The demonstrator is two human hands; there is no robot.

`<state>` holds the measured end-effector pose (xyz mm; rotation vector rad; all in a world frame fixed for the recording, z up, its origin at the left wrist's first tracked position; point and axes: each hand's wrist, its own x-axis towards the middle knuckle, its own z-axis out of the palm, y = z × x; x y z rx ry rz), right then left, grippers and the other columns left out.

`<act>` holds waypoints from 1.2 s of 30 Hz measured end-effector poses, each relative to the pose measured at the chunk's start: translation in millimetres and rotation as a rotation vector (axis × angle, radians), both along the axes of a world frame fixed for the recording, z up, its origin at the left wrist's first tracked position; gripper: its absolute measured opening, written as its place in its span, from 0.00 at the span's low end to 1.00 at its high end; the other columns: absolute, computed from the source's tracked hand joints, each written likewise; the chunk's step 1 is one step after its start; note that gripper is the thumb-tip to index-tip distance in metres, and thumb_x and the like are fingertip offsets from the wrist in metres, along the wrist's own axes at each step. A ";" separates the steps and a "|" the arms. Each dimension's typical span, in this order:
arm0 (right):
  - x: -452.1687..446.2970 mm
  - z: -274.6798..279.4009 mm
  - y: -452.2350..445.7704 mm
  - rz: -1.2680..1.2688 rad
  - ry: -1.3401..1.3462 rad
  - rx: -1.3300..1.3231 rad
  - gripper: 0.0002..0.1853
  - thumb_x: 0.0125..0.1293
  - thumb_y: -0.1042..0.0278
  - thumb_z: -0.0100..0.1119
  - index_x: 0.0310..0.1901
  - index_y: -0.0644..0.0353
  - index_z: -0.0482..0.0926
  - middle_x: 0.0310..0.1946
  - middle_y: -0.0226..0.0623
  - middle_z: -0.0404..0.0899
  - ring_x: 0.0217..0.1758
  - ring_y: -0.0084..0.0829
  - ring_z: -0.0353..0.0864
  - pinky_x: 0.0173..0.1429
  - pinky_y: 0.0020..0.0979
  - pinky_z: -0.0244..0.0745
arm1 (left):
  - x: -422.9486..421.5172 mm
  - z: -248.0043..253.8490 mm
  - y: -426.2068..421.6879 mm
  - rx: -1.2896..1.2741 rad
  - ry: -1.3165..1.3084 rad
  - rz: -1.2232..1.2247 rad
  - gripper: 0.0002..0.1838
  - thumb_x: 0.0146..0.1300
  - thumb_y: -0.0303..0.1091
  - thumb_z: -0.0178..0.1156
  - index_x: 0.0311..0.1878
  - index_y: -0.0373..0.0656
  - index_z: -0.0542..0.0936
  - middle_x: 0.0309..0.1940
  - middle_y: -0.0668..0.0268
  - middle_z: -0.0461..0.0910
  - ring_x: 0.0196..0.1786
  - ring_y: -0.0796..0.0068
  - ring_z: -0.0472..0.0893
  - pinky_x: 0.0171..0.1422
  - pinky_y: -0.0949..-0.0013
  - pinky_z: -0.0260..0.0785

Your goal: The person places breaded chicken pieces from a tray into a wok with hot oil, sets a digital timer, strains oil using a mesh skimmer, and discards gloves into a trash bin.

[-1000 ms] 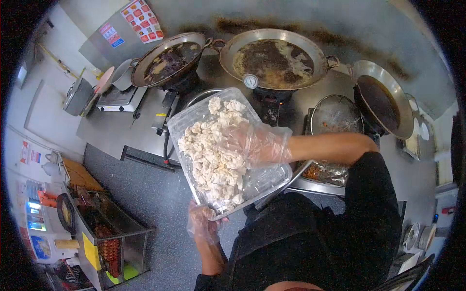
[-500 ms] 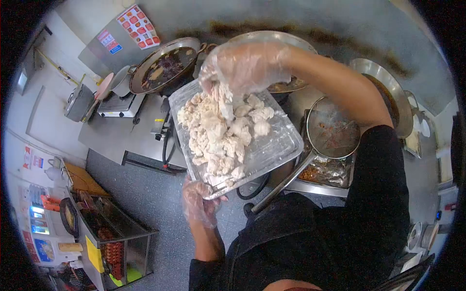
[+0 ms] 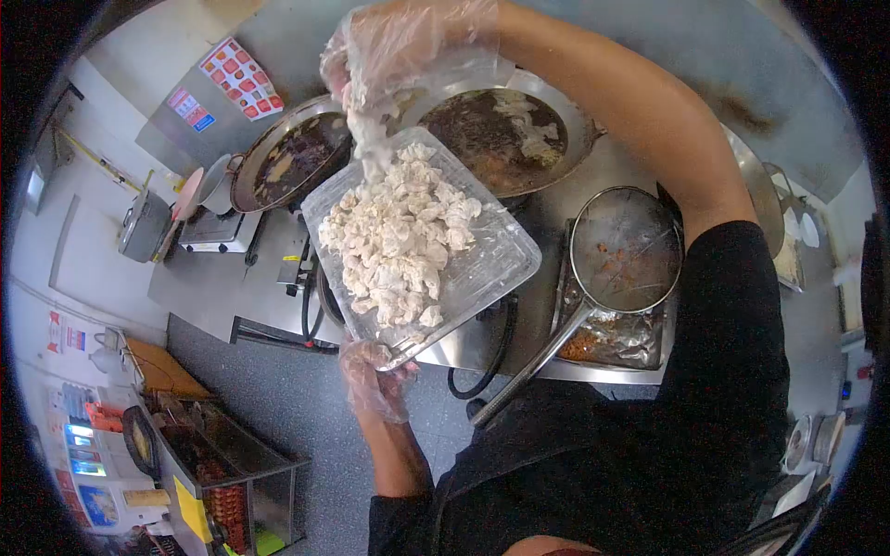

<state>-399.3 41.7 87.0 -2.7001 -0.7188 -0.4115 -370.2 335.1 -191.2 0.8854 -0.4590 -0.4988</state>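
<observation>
Nearest, a bit below the centre of the frame, the gloved left hand (image 3: 374,371) is clamped on the lower edge of the metal tray (image 3: 505,278). The tray lies across the middle of the frame. It bears a heap of flour-coated pieces (image 3: 399,241), mostly on its left part; the right part shows bare metal with flour dust.

What has changed is the gloved right hand (image 3: 399,46): it has risen from the heap to the top of the frame, over the tray's upper corner. Its fingers are closed around a pale, floury clump (image 3: 369,134), which hangs below them and is blurred. So this portion is apart from the main heap, I judge, though I cannot tell if its lower end touches it.

Right of the tray, a round wire strainer (image 3: 626,250) rests over a foil-lined pan (image 3: 640,347). Farther, the middle wok (image 3: 577,120) holds dark, foamy oil behind the tray, and the left wok (image 3: 243,176) stands at upper left. On the wall behind hangs a poster (image 3: 243,79).
</observation>
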 end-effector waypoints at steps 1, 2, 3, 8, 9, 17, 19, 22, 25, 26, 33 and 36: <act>-3.5 1.9 -6.2 -0.035 0.013 0.009 0.12 0.45 0.63 0.62 0.31 0.60 0.82 0.25 0.38 0.81 0.27 0.31 0.77 0.32 0.33 0.71 | 0.3 -2.9 0.0 -0.022 -0.031 0.016 0.16 0.56 0.39 0.61 0.29 0.37 0.67 0.15 0.59 0.73 0.12 0.65 0.75 0.14 0.65 0.73; -5.8 2.9 -14.1 -0.062 0.025 0.020 0.12 0.45 0.64 0.62 0.31 0.60 0.82 0.25 0.38 0.81 0.26 0.30 0.77 0.31 0.33 0.71 | 0.4 -4.9 -0.7 -0.045 -0.063 0.032 0.16 0.56 0.39 0.61 0.25 0.40 0.66 0.15 0.59 0.72 0.12 0.65 0.75 0.13 0.65 0.72; -8.3 4.0 -22.5 -0.083 0.035 0.034 0.12 0.45 0.64 0.62 0.31 0.61 0.82 0.25 0.38 0.81 0.26 0.30 0.77 0.31 0.33 0.71 | -1.1 -5.4 -0.6 -0.046 -0.064 0.034 0.16 0.56 0.39 0.61 0.25 0.40 0.66 0.15 0.59 0.72 0.12 0.65 0.75 0.13 0.65 0.72; -12.8 2.6 -78.8 -0.192 0.115 0.083 0.11 0.47 0.65 0.61 0.31 0.62 0.83 0.24 0.38 0.81 0.23 0.29 0.76 0.28 0.31 0.70 | -16.1 14.6 -10.1 0.028 0.125 0.151 0.12 0.49 0.29 0.53 0.36 0.30 0.69 0.18 0.54 0.75 0.09 0.63 0.73 0.12 0.67 0.71; -11.7 -2.0 -91.9 -0.205 0.135 0.092 0.10 0.47 0.66 0.61 0.31 0.62 0.83 0.24 0.38 0.81 0.23 0.29 0.76 0.27 0.31 0.70 | -14.4 15.6 -11.1 0.029 0.126 0.155 0.12 0.49 0.29 0.53 0.36 0.30 0.69 0.18 0.54 0.75 0.09 0.63 0.73 0.12 0.67 0.71; 3.6 -95.5 -181.3 -0.296 0.568 0.326 0.07 0.48 0.74 0.57 0.30 0.65 0.77 0.24 0.41 0.79 0.22 0.28 0.77 0.25 0.27 0.71 | -17.5 11.9 -18.1 0.005 0.124 0.152 0.24 0.50 0.31 0.58 0.43 0.19 0.65 0.19 0.50 0.76 0.09 0.66 0.73 0.14 0.68 0.73; -0.9 -123.4 -185.5 -0.441 0.507 0.257 0.07 0.48 0.74 0.57 0.30 0.65 0.77 0.24 0.41 0.79 0.23 0.29 0.77 0.26 0.28 0.71 | -25.5 4.7 -17.9 -0.046 0.072 0.288 0.22 0.52 0.33 0.59 0.40 0.20 0.66 0.16 0.52 0.75 0.09 0.67 0.72 0.13 0.67 0.72; 9.5 -165.6 -213.3 -0.557 0.477 0.124 0.07 0.47 0.69 0.60 0.28 0.63 0.81 0.24 0.39 0.81 0.23 0.29 0.78 0.26 0.30 0.71 | -24.8 8.6 -23.0 -0.014 0.081 0.337 0.17 0.47 0.25 0.51 0.38 0.21 0.67 0.12 0.54 0.72 0.07 0.66 0.71 0.09 0.68 0.68; 14.1 -208.3 -237.0 -0.622 0.502 -0.015 0.09 0.46 0.63 0.63 0.25 0.59 0.84 0.23 0.37 0.82 0.22 0.30 0.79 0.26 0.33 0.73 | -29.5 20.6 -27.7 0.116 0.171 0.389 0.19 0.44 0.25 0.48 0.40 0.20 0.66 0.12 0.54 0.72 0.07 0.66 0.70 0.09 0.68 0.68; 14.1 -208.7 -237.1 -0.666 0.494 -0.059 0.09 0.47 0.62 0.62 0.25 0.59 0.84 0.22 0.38 0.82 0.22 0.31 0.79 0.28 0.34 0.73 | -32.1 23.3 -29.3 0.159 0.193 0.436 0.22 0.42 0.25 0.47 0.41 0.19 0.65 0.12 0.54 0.72 0.06 0.65 0.70 0.09 0.68 0.69; 27.1 -230.0 -267.0 -0.588 0.555 -0.618 0.16 0.46 0.53 0.62 0.28 0.58 0.84 0.29 0.39 0.82 0.31 0.38 0.81 0.38 0.36 0.75 | -34.2 35.6 -37.0 0.179 0.183 0.395 0.31 0.37 0.24 0.46 0.49 0.16 0.60 0.15 0.51 0.74 0.06 0.65 0.70 0.09 0.69 0.69; 47.9 -290.6 -336.1 -0.709 0.641 -0.367 0.16 0.45 0.53 0.63 0.30 0.58 0.84 0.29 0.40 0.82 0.33 0.38 0.81 0.39 0.36 0.75 | -34.6 43.1 -40.9 0.225 0.211 0.404 0.30 0.38 0.24 0.46 0.48 0.16 0.60 0.14 0.51 0.73 0.06 0.65 0.70 0.09 0.69 0.69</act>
